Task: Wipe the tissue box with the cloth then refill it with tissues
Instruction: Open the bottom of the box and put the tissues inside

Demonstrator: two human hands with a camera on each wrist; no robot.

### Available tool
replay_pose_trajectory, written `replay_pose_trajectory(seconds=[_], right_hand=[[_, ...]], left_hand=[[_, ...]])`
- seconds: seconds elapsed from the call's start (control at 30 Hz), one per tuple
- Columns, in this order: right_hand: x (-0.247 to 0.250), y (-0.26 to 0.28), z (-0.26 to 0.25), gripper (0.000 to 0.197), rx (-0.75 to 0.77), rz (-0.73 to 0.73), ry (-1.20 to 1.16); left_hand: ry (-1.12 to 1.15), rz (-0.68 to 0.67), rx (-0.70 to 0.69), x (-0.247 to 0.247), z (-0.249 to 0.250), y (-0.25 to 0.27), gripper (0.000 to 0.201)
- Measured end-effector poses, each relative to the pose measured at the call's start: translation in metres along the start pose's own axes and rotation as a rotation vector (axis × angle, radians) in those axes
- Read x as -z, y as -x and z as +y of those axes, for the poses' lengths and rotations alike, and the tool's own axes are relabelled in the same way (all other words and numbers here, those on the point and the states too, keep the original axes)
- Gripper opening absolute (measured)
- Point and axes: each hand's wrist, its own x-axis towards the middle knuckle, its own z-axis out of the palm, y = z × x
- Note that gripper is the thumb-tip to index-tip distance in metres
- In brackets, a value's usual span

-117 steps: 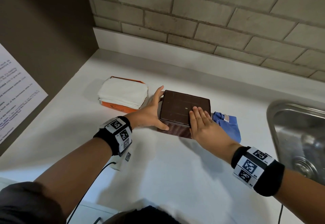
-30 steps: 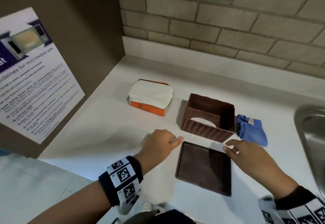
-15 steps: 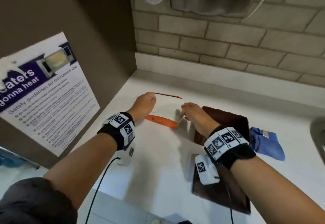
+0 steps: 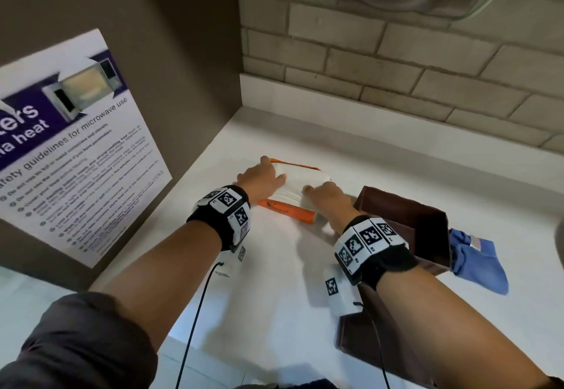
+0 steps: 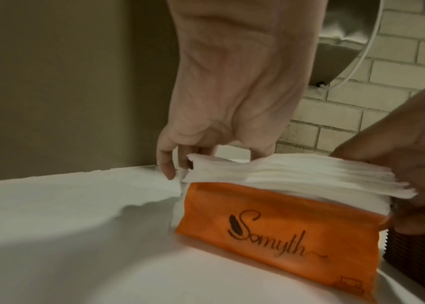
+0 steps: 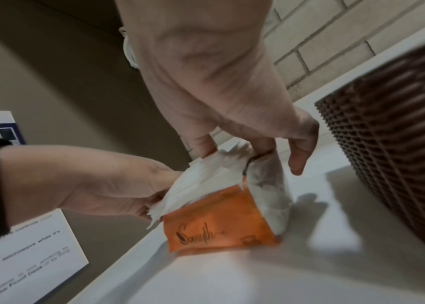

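Item: tissues point(image 4: 300, 179), a white stack in an opened orange wrapper point(image 5: 279, 224) on the counter point(image 4: 274, 282); all places given from this pack.

Left hand point(image 4: 262, 179): at the pack's left end, fingers curled round the stack's edge.

Right hand point(image 4: 328, 198): at its right end, pinching the top layers.

Tissue box point(image 4: 406, 221): brown, open, just right of the pack; its loose panel point(image 4: 366, 346) nearer us. Cloth point(image 4: 476, 260): blue, well right, beyond the box.

Risks, as we judged them: the stack could fan apart or tear if lifted by its upper sheets alone; the wrapper could come up with it.
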Motion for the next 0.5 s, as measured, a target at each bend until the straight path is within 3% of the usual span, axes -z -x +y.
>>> replay_pose_trajectory(seconds=[0.2,0.3,0.43,0.5], right_hand=[[0.002,-0.003,0.003,0.024,0.010,-0.025,-0.170],[0.005,0.000,0.005,0.030,-0.001,-0.073,-0.356],[0.009,0.006,0.005,0.041,-0.021,-0.100,-0.428],[0.012,0.008,0.007,0.038,-0.045,-0.143,-0.464]], left_hand=[[-0.020,-0.067,0.043,0.005,-0.002,0.003,0.067],[0.057,-0.105,0.064,0.008,-0.007,0.003,0.077],[0.167,-0.099,0.085,0.011,-0.011,0.005,0.064],[0.195,-0.090,0.093,0.012,-0.010,0.007,0.067]])
